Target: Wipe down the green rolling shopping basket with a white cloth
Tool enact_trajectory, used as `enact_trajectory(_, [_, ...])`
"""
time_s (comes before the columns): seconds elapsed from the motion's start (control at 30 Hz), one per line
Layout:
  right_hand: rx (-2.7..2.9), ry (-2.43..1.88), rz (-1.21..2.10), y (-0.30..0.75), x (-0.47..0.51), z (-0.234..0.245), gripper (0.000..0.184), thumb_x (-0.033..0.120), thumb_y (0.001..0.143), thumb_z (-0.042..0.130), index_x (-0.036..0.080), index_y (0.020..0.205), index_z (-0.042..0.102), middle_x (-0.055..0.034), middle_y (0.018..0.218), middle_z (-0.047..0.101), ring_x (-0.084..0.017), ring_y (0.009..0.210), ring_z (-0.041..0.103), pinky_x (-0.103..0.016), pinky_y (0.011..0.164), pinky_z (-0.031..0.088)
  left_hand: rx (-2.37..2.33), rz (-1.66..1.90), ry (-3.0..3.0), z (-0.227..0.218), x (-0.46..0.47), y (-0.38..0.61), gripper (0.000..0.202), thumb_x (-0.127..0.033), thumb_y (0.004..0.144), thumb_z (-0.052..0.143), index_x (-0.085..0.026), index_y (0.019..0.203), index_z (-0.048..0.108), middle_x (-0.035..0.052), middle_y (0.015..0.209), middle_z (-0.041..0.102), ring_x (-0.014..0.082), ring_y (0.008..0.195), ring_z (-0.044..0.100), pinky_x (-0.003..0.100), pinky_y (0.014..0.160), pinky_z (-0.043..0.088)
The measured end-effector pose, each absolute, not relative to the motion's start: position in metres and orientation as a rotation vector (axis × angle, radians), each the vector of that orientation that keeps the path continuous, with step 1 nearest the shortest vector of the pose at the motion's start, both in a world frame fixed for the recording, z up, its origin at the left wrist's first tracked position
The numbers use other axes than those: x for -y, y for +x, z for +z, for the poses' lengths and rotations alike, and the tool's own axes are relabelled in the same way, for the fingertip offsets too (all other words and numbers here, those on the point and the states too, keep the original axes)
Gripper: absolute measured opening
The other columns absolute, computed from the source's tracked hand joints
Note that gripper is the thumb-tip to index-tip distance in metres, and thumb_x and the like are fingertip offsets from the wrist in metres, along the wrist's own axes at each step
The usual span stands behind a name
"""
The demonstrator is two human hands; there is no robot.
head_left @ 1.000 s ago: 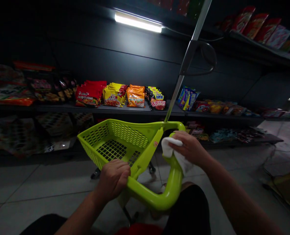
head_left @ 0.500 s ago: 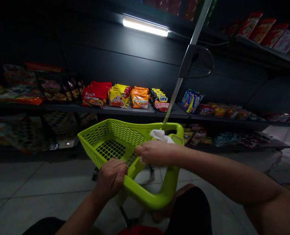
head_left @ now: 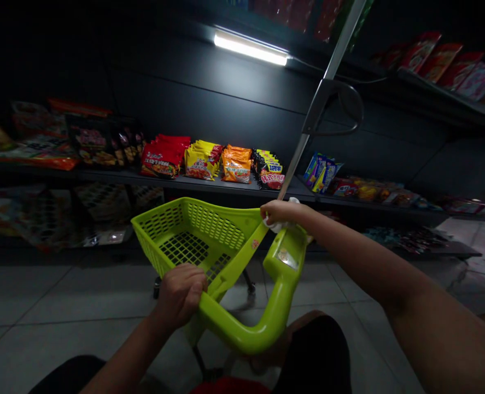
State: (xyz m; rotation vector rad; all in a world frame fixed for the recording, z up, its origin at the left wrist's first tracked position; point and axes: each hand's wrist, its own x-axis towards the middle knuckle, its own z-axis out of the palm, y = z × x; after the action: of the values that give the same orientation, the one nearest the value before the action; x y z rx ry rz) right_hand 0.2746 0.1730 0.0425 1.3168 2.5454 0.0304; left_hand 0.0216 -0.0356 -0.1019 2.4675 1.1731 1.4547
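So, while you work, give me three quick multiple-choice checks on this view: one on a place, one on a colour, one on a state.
1. Where is the white cloth?
A) left hand
B) right hand
C) inside the basket

2. What colour is the basket?
A) lime green
B) red
C) blue

3. What is the left hand doing?
A) holding the cloth
B) hanging free
C) gripping the basket's rim

1 B: the cloth bunches under that hand at the far corner.
2 A: the frame and mesh both show it.
3 C: that hand wraps the near rim.
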Motion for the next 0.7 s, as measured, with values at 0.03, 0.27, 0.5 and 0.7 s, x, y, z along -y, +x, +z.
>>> enact_trajectory(0.03, [-2.533, 1.295, 0.067, 0.268, -0.162, 0.042, 0.025, 0.010, 0.079, 0.069, 0.016, 0.102, 0.077, -0.0074, 0.099, 0.077, -0.019, 0.083, 0.069, -0.023, 0.065, 0.043, -1.184, 1.448, 2.469, -0.102, 0.035, 0.023, 0.037, -0.018, 0.097, 0.030, -0.022, 0.065, 0.049, 0.0008, 0.059, 0.052, 0.0167, 0.058, 0.048, 0.034, 0.064, 0.037])
enact_trajectory(0.27, [-2.864, 0.475, -0.408, 0.195, -0.037, 0.031, 0.023, 0.024, 0.085, 0.068, 0.016, 0.105, 0.073, -0.0076, 0.101, 0.074, -0.019, 0.088, 0.066, -0.024, 0.074, 0.046, -1.179, 1.499, 2.506, -0.098, 0.032, 0.025, 0.032, -0.014, 0.096, 0.035, -0.022, 0.069, 0.051, 0.0011, 0.063, 0.057, 0.0167, 0.061, 0.052, 0.033, 0.063, 0.038])
enact_trajectory(0.5, [-2.773, 0.761, -0.311, 0.233, -0.135, 0.030, 0.023, 0.012, 0.087, 0.066, 0.013, 0.107, 0.076, -0.0071, 0.104, 0.076, -0.017, 0.093, 0.066, -0.023, 0.081, 0.045, -1.107, 1.538, 2.437, -0.105, 0.037, 0.009, 0.036, -0.018, 0.097, 0.031, -0.022, 0.066, 0.049, 0.0005, 0.059, 0.049, 0.0162, 0.058, 0.048, 0.033, 0.062, 0.036])
enact_trajectory(0.7, [-2.671, 1.035, 0.194, 0.270, -0.187, 0.017, 0.028, 0.015, 0.094, 0.056, 0.020, 0.109, 0.079, -0.0108, 0.108, 0.076, -0.023, 0.102, 0.067, -0.026, 0.079, 0.045, -1.108, 1.526, 2.389, -0.108, 0.038, 0.003, 0.039, -0.020, 0.098, 0.030, -0.022, 0.065, 0.048, 0.0008, 0.059, 0.048, 0.0165, 0.059, 0.046, 0.034, 0.063, 0.035])
